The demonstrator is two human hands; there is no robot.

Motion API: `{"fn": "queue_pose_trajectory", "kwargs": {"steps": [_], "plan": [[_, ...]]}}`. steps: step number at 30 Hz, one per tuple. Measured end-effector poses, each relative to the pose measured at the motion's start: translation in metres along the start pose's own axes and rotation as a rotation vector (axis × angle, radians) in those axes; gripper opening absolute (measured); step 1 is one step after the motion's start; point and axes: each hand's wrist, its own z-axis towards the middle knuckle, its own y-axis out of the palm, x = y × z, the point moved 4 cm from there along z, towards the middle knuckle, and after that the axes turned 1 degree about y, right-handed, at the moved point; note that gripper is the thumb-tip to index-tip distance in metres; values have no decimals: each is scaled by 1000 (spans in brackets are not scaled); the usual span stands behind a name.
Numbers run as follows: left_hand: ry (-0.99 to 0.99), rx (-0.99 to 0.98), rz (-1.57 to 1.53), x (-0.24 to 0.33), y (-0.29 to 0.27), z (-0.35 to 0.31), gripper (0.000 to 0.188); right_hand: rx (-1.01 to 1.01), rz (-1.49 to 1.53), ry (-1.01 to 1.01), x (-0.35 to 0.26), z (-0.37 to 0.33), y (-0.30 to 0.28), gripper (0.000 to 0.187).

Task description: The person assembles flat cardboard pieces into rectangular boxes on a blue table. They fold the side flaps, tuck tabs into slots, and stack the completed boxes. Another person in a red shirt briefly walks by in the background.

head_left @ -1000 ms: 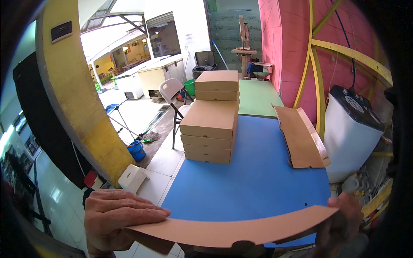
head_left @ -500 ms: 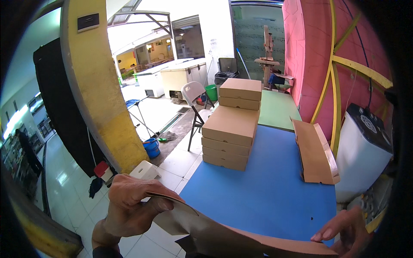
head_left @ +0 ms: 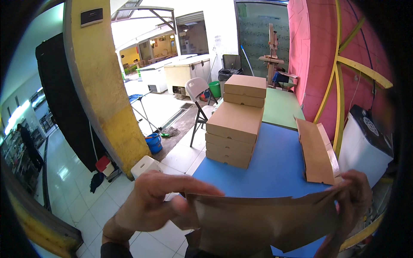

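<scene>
Cardboard sheet point(head_left: 262, 223) upright over blue table point(head_left: 275, 172), my left hand point(head_left: 159, 200) clamped on its left edge, right hand point(head_left: 355, 202) gripping the right (stacked boxes point(head_left: 234, 133) behind).

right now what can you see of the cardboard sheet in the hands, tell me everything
The cardboard sheet is flat, plain brown and looks thin, unprinted on the side that shows. It is held raised, facing the camera, over the near edge of the blue table. Its top edge runs uneven with small notches, like a die-cut box blank. The left hand pinches its left edge and the right hand grips its right edge. Its lower part is cut off by the picture.
</scene>
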Motion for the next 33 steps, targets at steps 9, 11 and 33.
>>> {"fn": "queue_pose_trajectory", "kwargs": {"steps": [9,11,33], "plan": [[-178,122,-697,-40,84,-11,81,19,220,164,62,19,4,26],[-131,218,-1014,-48,97,-15,72,33,355,173,58,19,14,30],[109,734,-417,-101,108,-4,43,283,483,357,100,-87,15,34]]}}
